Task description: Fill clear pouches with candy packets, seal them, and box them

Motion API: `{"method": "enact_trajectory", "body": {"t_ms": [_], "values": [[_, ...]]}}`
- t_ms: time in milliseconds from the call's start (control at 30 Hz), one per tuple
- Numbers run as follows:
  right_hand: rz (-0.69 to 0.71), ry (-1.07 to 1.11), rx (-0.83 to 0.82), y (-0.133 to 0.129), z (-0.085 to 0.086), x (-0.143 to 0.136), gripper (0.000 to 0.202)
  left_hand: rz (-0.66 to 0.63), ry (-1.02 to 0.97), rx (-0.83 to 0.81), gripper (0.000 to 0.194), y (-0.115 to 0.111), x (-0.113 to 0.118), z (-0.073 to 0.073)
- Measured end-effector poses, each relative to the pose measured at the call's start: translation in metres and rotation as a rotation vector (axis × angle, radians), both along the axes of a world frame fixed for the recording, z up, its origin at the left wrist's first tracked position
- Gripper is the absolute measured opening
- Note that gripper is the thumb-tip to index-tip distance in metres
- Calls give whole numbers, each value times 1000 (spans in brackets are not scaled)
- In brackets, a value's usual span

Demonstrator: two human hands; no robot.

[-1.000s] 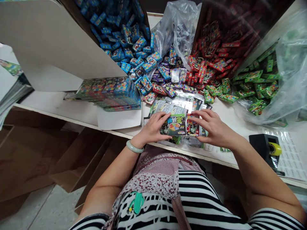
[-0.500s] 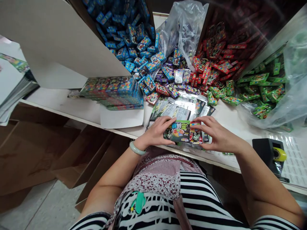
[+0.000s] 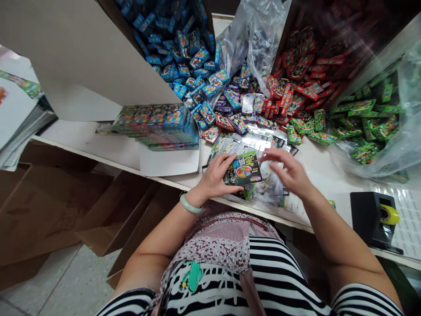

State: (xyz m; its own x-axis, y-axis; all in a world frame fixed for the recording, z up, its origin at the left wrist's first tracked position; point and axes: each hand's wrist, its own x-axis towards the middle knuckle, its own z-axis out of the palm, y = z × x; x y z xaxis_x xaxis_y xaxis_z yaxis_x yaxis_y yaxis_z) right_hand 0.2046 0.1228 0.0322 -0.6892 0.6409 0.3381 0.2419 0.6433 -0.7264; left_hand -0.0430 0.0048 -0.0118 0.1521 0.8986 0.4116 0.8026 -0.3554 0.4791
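My left hand (image 3: 217, 175) is closed on the left end of a black printed packet (image 3: 247, 169) with green edging and colourful lettering. The thumb lies along its near edge and the fingers along the far edge. Just to the right of the packet, my right hand (image 3: 286, 169) is raised and slightly blurred, its fingers apart and nothing visible in them. Beneath both hands lie more flat packets (image 3: 225, 147), some with clear plastic showing. Behind them is a loose heap of small boxes: blue (image 3: 205, 114), purple (image 3: 238, 123), red (image 3: 281, 101) and green (image 3: 294, 134).
At left, a neat stack of small boxes (image 3: 154, 125) stands on white card (image 3: 171, 163). A clear bag (image 3: 263, 39) lies behind the heap, and another bag (image 3: 408, 127) holds green boxes. A black tape dispenser (image 3: 368, 217) sits on the right.
My right hand has let go of the packet's right end and lifted off. The small red box seen there no longer shows. The packet is slightly turned in my left hand.
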Motion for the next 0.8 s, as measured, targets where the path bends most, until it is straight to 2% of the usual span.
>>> {"method": "enact_trajectory", "body": {"t_ms": [67, 100, 200, 233, 333, 400, 467, 533, 633, 700, 800], "values": [[-196, 61, -66, 29, -5, -22, 30, 39, -10, 4, 104, -2, -3, 3], [-247, 29, -77, 45, -9, -37, 30, 56, -10, 7, 105, -4, -5, 5], [-242, -321, -60, 89, -25, -92, 32, 58, -8, 21, 106, -9, -6, 11], [-306, -444, -23, 99, -31, -111, 37, 46, -5, 22, 106, -11, -6, 13], [-449, -670, 39, 118, -47, -152, 48, 37, 2, -6, 106, -16, -7, 16], [-479, -646, -29, 123, -55, -163, 43, 55, -6, -19, 106, -17, -11, 16], [-478, -474, -159, 126, -58, -160, 33, 61, -21, -20, 106, -18, -15, 15], [-438, -220, -284, 127, -56, -146, 26, 53, -42, -17, 105, -18, -20, 15], [-264, 84, -379, 125, -44, -110, 31, 65, -82, -13, 103, -16, -25, 13], [-142, 129, -418, 122, -37, -85, 42, 89, -109, -15, 101, -15, -27, 11], [27, -71, -511, 116, -34, -57, 53, 120, -130, -42, 99, -11, -27, 10]]}}
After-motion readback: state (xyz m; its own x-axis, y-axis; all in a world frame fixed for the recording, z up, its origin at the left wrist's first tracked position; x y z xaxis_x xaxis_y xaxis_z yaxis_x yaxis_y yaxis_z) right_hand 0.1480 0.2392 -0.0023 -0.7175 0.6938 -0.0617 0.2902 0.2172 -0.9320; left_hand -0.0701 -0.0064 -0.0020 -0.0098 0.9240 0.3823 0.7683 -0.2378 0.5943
